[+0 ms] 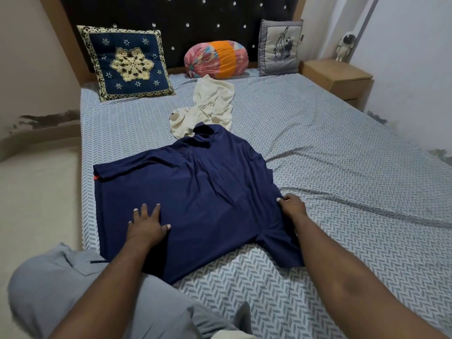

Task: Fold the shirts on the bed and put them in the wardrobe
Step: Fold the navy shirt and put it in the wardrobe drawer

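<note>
A knee in grey trousers point(61, 289) rests at the near left corner of the bed point(342, 155), which has a sheet with small grey marks all over. Far back, at the head-end left corner, a dark blue cushion point(124, 62) with a cream flower leans on the black headboard point(183, 15). The left hand point(146, 223) lies flat on the dark blue shirt point(195, 192), fingers spread out and straight, pressing the cloth down and gripping nothing. This shirt is spread out on the bed close to the left edge and the near end, with its collar pointing to the head end. Just past the collar and touching it, a cream shirt point(208, 106) lies in a crumpled heap in the middle of the bed. Behind that, a round pink and orange pillow point(217, 59) sits at the head edge. The right hand point(292, 206) has its fingers curled and pinches the right side edge of the dark blue shirt. A grey cushion point(278, 47) stands at the head-end right corner. Beside the bed there, a small wooden table point(337, 74) holds a white spaceman toy point(346, 46)
</note>
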